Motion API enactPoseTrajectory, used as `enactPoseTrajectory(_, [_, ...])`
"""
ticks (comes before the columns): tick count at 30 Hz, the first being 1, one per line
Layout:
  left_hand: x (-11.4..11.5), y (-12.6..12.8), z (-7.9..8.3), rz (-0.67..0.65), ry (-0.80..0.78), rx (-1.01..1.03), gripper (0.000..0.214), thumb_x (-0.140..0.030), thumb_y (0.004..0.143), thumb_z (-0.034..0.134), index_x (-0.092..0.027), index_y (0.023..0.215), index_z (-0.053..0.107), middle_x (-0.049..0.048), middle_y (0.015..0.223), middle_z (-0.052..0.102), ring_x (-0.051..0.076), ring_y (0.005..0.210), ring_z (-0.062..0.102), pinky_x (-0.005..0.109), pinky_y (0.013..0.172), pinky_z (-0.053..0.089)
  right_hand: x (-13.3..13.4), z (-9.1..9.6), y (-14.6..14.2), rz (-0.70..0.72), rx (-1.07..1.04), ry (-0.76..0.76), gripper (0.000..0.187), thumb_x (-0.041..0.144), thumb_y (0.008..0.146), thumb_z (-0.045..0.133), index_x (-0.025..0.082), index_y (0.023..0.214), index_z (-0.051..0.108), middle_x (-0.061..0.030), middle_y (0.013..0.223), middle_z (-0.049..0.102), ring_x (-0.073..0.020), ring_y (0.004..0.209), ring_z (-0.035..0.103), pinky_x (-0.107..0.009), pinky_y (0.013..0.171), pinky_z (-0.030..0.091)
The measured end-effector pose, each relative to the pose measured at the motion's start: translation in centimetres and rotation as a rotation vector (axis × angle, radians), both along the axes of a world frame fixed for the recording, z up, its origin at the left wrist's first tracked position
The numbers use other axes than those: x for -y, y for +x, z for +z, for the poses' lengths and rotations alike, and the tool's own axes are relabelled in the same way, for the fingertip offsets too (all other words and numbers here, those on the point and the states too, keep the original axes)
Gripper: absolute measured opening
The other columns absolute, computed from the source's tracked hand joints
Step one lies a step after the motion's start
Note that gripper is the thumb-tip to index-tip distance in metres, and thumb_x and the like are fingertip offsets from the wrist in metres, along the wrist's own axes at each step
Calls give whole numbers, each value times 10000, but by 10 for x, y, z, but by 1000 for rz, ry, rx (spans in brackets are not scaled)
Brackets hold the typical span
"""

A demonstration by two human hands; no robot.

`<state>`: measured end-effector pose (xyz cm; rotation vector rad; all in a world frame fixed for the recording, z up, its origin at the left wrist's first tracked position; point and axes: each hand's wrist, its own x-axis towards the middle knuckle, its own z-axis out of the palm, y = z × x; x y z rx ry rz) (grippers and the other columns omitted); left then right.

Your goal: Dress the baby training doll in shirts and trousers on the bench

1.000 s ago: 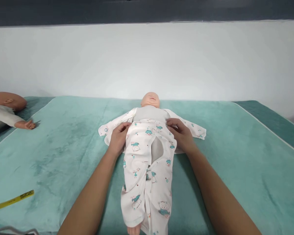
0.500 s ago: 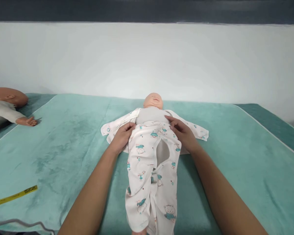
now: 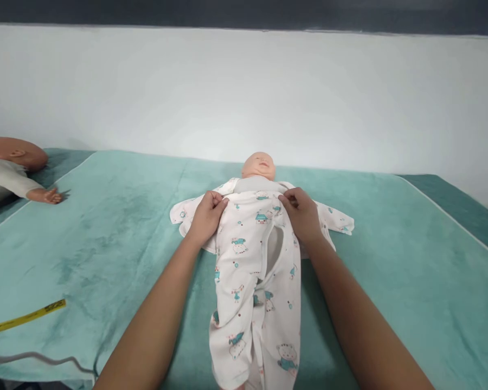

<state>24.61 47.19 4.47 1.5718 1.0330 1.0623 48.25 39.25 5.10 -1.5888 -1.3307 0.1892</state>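
A: Two hands on the doll's front. Left hand closed on the upper edge of the white cotton romper with teal animal prints, fingers curled round the fabric. Right hand pinches the same edge on the other side.

B: Where does the romper lie?

A: Between and under both hands, over the pale plastic baby doll, which is face up on the teal plush mat. Garment legs run back toward the wrists; sleeves spread outward past each hand.

B: Change over the last second?

A: Both hands have moved from belly up to chest, fabric with them. The grey torso now shows only as a strip just beyond the fingers. Judged: front panels sit higher; the oval gap between the hands remains unfastened.

B: Surroundings?

A: Well left of the left hand, a second, darker doll. Left of the left forearm, a yellow tape measure and a grey cable.
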Motion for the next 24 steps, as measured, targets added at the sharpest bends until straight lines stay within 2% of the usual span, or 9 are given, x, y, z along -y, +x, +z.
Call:
enactPoseTrajectory(2, [-8, 5, 4, 16, 4, -36, 175, -360, 854, 591, -216, 816, 501, -44, 661, 478, 138, 631, 439, 259, 642, 339, 0, -2, 0, 80, 18, 57, 175, 389, 861, 551, 239, 779, 512, -65, 1085, 630, -229, 993, 568, -376, 870, 431])
enactPoseTrajectory(5, [-17, 13, 9, -2, -4, -94, 169, -370, 884, 553, -227, 838, 474, -55, 614, 469, 146, 589, 425, 271, 626, 314, -2, 0, 5, 158, -3, -38, 138, 371, 884, 514, 243, 834, 496, -67, 1232, 626, -243, 1091, 570, -406, 929, 406])
enactPoseTrajectory(8, [-20, 22, 9, 59, 35, -157, 144, -334, 887, 542, -228, 832, 459, -42, 643, 503, 157, 622, 452, 279, 649, 314, -7, 3, 11, 112, 2, -130, 144, 354, 890, 497, 243, 814, 447, -51, 1155, 675, -229, 966, 603, -378, 829, 421])
enactPoseTrajectory(10, [-17, 28, 6, 131, 80, -177, 130, -304, 882, 541, -228, 829, 450, -31, 686, 525, 163, 661, 474, 281, 665, 322, -12, 5, 13, 27, 45, -165, 157, 340, 881, 502, 241, 783, 431, -41, 1003, 701, -218, 847, 593, -353, 750, 410])
enactPoseTrajectory(12, [-12, 32, 3, 195, 127, -176, 112, -297, 888, 527, -231, 845, 447, -23, 723, 542, 169, 685, 493, 282, 678, 339, -18, 8, 15, -69, 91, -195, 152, 329, 864, 519, 241, 765, 444, -28, 828, 677, -209, 749, 558, -335, 693, 386])
enactPoseTrajectory(14, [-8, 34, 0, 240, 176, -190, 103, -313, 897, 520, -232, 869, 464, -11, 758, 563, 179, 709, 513, 289, 695, 359, -24, 10, 17, -131, 108, -212, 148, 323, 841, 548, 241, 748, 467, -21, 745, 643, -206, 719, 538, -332, 682, 379])
enactPoseTrajectory(17, [-6, 34, -3, 273, 253, -302, 115, -343, 907, 517, -228, 900, 526, 23, 836, 601, 209, 786, 540, 312, 731, 380, -29, 8, 17, -120, 34, -195, 156, 330, 810, 597, 236, 736, 496, -30, 821, 676, -209, 763, 572, -350, 725, 415])
enactPoseTrajectory(20, [-9, 32, -8, 266, 382, -398, 161, -344, 922, 498, -221, 925, 602, 76, 1008, 612, 249, 977, 536, 345, 831, 400, -28, 0, 14, -45, -123, -101, 157, 340, 792, 624, 236, 779, 507, -46, 960, 707, -210, 821, 615, -369, 770, 463])
enactPoseTrajectory(24, [-12, 28, -17, 228, 427, -331, 245, -321, 917, 493, -215, 1065, 656, 104, 1161, 564, 268, 1140, 481, 381, 1008, 379, -20, -13, 7, -11, -179, 43, 109, 279, 808, 554, 236, 907, 542, -61, 1044, 682, -212, 945, 625, -393, 896, 476])
